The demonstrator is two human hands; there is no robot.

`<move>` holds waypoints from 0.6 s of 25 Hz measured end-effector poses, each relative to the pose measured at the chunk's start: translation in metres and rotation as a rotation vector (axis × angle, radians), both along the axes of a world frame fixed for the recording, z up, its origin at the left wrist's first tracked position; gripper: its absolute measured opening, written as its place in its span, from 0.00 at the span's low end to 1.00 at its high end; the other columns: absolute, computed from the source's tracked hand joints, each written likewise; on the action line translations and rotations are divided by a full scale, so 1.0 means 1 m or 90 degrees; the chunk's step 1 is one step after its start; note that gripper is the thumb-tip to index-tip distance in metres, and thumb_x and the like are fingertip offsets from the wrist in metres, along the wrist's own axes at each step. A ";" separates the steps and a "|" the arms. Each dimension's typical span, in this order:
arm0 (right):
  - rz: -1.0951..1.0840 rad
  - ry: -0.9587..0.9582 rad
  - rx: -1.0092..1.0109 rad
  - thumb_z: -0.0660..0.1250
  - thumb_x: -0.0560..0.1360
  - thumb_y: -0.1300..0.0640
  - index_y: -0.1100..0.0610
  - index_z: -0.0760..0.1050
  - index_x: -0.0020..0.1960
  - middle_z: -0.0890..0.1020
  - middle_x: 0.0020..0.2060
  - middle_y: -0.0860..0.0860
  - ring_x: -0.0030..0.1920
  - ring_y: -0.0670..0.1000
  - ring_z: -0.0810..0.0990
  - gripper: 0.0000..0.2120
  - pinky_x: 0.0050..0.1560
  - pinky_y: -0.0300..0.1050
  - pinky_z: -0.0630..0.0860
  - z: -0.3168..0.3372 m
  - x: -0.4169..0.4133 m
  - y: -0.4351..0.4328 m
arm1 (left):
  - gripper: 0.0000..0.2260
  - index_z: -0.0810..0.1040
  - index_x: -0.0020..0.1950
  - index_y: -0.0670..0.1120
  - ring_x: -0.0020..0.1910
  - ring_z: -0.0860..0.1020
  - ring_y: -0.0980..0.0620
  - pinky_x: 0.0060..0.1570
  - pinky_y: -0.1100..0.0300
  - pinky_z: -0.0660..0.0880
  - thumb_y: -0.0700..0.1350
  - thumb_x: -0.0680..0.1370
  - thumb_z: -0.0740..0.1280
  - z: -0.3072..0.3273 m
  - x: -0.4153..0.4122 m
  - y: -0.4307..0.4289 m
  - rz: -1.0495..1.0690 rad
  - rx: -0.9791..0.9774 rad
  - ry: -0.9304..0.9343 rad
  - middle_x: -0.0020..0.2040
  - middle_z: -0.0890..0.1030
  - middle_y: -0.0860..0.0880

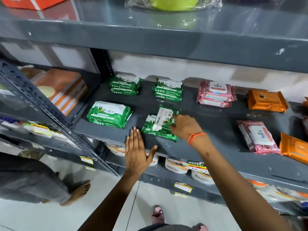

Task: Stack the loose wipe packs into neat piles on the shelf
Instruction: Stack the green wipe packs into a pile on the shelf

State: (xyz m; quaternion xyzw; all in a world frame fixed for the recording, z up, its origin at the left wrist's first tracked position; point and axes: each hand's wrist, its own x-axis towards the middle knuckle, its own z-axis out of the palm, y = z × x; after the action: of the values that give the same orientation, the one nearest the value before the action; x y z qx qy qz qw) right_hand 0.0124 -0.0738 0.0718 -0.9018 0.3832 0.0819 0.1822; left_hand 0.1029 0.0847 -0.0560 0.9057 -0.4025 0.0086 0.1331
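Pinching a green wipe pack (164, 120), right hand (185, 126), left hand (137, 152) flat, fingers spread.

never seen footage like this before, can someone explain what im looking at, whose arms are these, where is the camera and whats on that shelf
There is no machine here. The one picture comes from a camera worn on a person's head, looking forward and down, so the two bare arms are that person's own.

They stand at a grey metal shelf in a shop. On it lie green wipe packs in three neat piles, pink packs and orange packs.

The right hand, with an orange thread at the wrist, has its grip on a crooked green pack lying across another near the shelf's front. The left hand is open and flat at the shelf's edge, holding nothing.

Tubs sit on the shelf below.
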 end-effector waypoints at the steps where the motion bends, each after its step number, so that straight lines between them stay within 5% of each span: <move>1: 0.031 0.071 -0.011 0.59 0.78 0.59 0.56 0.75 0.58 0.78 0.57 0.65 0.55 0.59 0.79 0.11 0.56 0.47 0.76 0.007 0.002 -0.008 | 0.42 0.52 0.75 0.37 0.76 0.56 0.42 0.74 0.49 0.52 0.69 0.75 0.42 -0.001 0.001 0.001 -0.002 0.001 -0.007 0.77 0.57 0.38; 3: 0.098 0.162 0.038 0.61 0.78 0.63 0.50 0.74 0.42 0.75 0.40 0.63 0.38 0.52 0.75 0.10 0.39 0.38 0.75 0.026 0.010 -0.013 | 0.42 0.51 0.75 0.37 0.76 0.54 0.43 0.75 0.49 0.51 0.69 0.74 0.42 -0.001 0.002 0.001 -0.004 0.004 -0.005 0.77 0.55 0.39; 4: 0.116 0.184 0.052 0.65 0.75 0.61 0.47 0.73 0.43 0.76 0.43 0.62 0.39 0.51 0.76 0.09 0.40 0.38 0.76 0.028 0.020 -0.016 | 0.42 0.51 0.75 0.38 0.77 0.53 0.43 0.75 0.49 0.50 0.70 0.74 0.41 -0.002 0.001 0.002 -0.007 0.005 0.001 0.77 0.54 0.39; 5: 0.127 0.155 0.081 0.68 0.73 0.59 0.50 0.75 0.56 0.76 0.57 0.64 0.52 0.55 0.78 0.13 0.51 0.43 0.79 0.025 0.025 -0.020 | 0.43 0.49 0.76 0.39 0.77 0.51 0.44 0.75 0.49 0.48 0.70 0.74 0.41 -0.003 0.002 0.002 -0.010 0.002 0.007 0.78 0.52 0.40; 6: 0.167 0.155 0.099 0.70 0.71 0.59 0.53 0.68 0.68 0.65 0.72 0.62 0.66 0.58 0.72 0.27 0.62 0.51 0.75 0.024 0.031 -0.022 | 0.43 0.49 0.76 0.39 0.77 0.50 0.44 0.75 0.49 0.47 0.71 0.73 0.41 -0.004 0.003 0.002 -0.012 -0.004 0.011 0.78 0.51 0.40; 7: 0.191 0.133 0.103 0.71 0.70 0.58 0.54 0.62 0.73 0.58 0.76 0.57 0.73 0.57 0.64 0.34 0.68 0.53 0.71 0.024 0.035 -0.023 | 0.43 0.48 0.76 0.40 0.77 0.50 0.44 0.75 0.49 0.47 0.71 0.73 0.41 -0.004 0.003 0.002 -0.014 -0.009 0.014 0.78 0.50 0.41; 12: 0.240 0.030 -0.012 0.69 0.68 0.37 0.50 0.62 0.73 0.71 0.70 0.56 0.68 0.59 0.71 0.38 0.70 0.53 0.67 -0.003 0.036 -0.019 | 0.44 0.50 0.76 0.39 0.77 0.51 0.44 0.74 0.50 0.46 0.71 0.72 0.37 -0.006 0.004 0.001 -0.013 -0.002 0.005 0.78 0.52 0.40; 15: 0.237 -0.068 -0.078 0.64 0.69 0.33 0.47 0.60 0.74 0.74 0.67 0.56 0.67 0.59 0.71 0.38 0.69 0.54 0.67 -0.025 0.038 -0.013 | 0.45 0.49 0.76 0.39 0.77 0.50 0.43 0.75 0.49 0.46 0.71 0.71 0.33 -0.005 0.003 0.002 -0.014 -0.017 0.010 0.78 0.52 0.39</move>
State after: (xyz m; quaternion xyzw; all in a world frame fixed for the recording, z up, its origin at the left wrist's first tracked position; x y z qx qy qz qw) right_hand 0.0501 -0.0871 0.0473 -0.9695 0.2043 0.0425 0.1286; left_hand 0.1054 0.0866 -0.0609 0.8993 -0.4116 0.0056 0.1480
